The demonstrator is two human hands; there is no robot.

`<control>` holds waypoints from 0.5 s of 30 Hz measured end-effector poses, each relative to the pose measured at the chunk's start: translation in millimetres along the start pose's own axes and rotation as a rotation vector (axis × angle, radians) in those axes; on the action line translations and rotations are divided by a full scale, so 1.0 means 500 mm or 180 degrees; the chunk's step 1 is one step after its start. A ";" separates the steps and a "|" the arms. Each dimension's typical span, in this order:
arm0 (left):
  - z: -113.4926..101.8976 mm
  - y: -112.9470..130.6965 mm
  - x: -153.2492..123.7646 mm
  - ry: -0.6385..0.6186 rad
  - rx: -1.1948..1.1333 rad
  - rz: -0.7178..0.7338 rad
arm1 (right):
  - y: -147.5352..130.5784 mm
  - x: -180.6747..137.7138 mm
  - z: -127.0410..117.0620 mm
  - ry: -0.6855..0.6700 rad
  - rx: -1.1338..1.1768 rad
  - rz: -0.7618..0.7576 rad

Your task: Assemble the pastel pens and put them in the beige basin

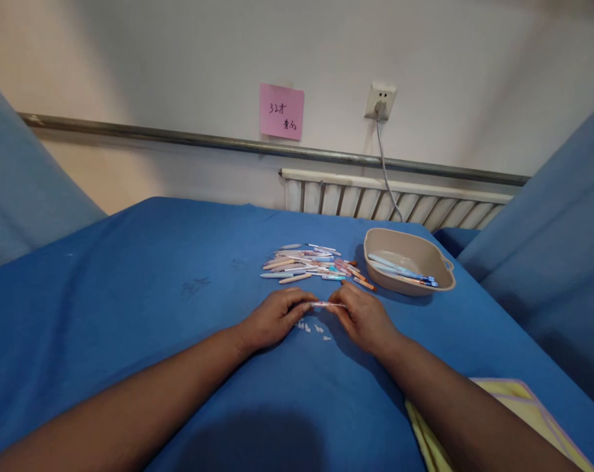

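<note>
Between my two hands is a slim white pen (322, 304) with pinkish marks, held level just above the blue cloth. My left hand (278, 316) pinches its left end, and my right hand (360, 316) grips its right end, so both ends are partly hidden by fingers. Several tiny white pieces (318, 328) lie on the cloth below the pen, some close to my left fingertips. Just beyond my hands is a loose pile of pens (301, 262) in white, peach, pale blue, teal and orange, most lying roughly sideways.
A beige plastic basin (409, 241) with several blue-tipped pens (400, 270) stands right of the pile. A yellow cloth (518, 406) lies under my right forearm. Behind the blue-covered table (144, 275) are a radiator (346, 196), a metal rail (203, 139) and a plugged-in cable (384, 167). Blue curtains hang on both sides.
</note>
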State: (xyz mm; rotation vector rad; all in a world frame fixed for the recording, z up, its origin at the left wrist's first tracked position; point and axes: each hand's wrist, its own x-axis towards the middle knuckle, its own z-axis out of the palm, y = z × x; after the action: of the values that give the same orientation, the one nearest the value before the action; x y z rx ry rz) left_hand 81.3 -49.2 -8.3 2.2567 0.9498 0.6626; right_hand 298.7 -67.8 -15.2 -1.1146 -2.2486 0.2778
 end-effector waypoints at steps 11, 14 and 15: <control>-0.004 0.001 0.005 0.0294 -0.0391 -0.0530 | 0.027 0.015 0.029 0.0724 0.2962 0.1549; -0.005 -0.007 0.008 0.0354 -0.0578 -0.0718 | 0.040 0.023 0.027 0.1018 0.3490 0.1835; -0.005 -0.009 0.008 0.0356 -0.0638 -0.0738 | 0.041 0.025 0.025 0.1065 0.3533 0.1854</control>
State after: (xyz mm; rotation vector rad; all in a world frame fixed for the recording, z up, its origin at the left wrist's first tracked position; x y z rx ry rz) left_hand 80.1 -42.5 -8.8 1.9164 1.1257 0.7499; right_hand 298.8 -44.2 -28.8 -1.0001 -1.0845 1.2685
